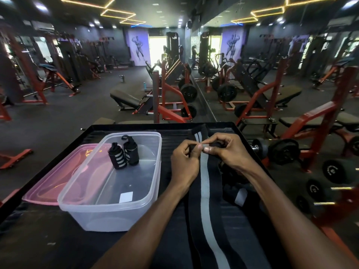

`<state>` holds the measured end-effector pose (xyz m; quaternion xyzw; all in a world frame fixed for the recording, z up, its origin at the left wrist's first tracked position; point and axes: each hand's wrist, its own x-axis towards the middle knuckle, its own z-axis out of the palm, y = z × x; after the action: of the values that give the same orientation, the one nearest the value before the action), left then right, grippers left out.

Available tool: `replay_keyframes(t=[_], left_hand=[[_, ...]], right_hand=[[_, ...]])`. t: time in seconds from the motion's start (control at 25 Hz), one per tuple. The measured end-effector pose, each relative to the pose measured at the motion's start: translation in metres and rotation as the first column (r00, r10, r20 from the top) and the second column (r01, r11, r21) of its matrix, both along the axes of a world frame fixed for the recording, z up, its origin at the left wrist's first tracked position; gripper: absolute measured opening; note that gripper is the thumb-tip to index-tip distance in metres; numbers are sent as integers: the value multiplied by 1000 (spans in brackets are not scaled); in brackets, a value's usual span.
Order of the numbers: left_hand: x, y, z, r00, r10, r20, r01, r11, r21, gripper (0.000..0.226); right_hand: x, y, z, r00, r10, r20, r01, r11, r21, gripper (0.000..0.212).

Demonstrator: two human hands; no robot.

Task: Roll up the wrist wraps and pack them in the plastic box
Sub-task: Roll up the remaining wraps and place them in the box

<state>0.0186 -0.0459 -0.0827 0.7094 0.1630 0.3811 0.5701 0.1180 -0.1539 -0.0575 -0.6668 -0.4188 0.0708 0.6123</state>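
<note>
A long black wrist wrap with a grey centre stripe (206, 191) lies stretched toward me on the black table. My left hand (184, 164) and my right hand (227, 150) both pinch its far end, where the fabric is folded over. Left of them stands the clear plastic box (124, 210), holding two rolled black-and-grey wraps (123, 154) upright at its far end. Another loose wrap (240, 195) lies under my right forearm, and one more (198, 134) lies just beyond my hands.
A pink lid (48, 187) lies flat left of the box. The table (58, 239) has a raised rim at its far edge. Dumbbells (338, 169) sit on a rack to the right. Red gym benches and machines fill the floor beyond.
</note>
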Motion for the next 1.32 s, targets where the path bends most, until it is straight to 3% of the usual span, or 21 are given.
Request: replay_keyframes(t=[0.08,0.2,0.44,0.72,0.88,1.0,1.08,1.2,1.32], left_hand=[[-1,0,2,1000,22,11,-22,1000,7,6],[-1,-2,1,998,44,37,-45,999,24,8],[2,-2,-5,998,-45,-53,40,995,-89,19],[4,2,-8,998,-8,-59,5,998,-58,12],[5,1,-8,990,-69,-120,57,993,-106,5],[8,4,-10,979,-61,-194,46,996,-81,23],[9,5,-10,979,-4,-202,1,1000,-19,23],[8,4,-9,984,76,-163,-70,997,46,17],[8,5,-7,978,135,-161,-120,988,99,17]], right_hand=[[0,-4,3,994,38,-107,-40,999,-17,8],[0,-8,6,965,47,-259,-67,995,-72,23],[5,-7,0,997,-28,-69,25,999,-42,4],[4,-9,-1,979,20,-204,-50,989,-142,19],[4,-11,3,998,-60,36,65,989,-136,6],[9,-9,-1,993,-64,100,76,990,-120,7],[10,-7,-4,989,-82,127,100,984,-144,8],[6,-6,-2,992,-80,93,95,979,-178,2],[6,-8,0,993,-35,-115,9,975,-220,21]])
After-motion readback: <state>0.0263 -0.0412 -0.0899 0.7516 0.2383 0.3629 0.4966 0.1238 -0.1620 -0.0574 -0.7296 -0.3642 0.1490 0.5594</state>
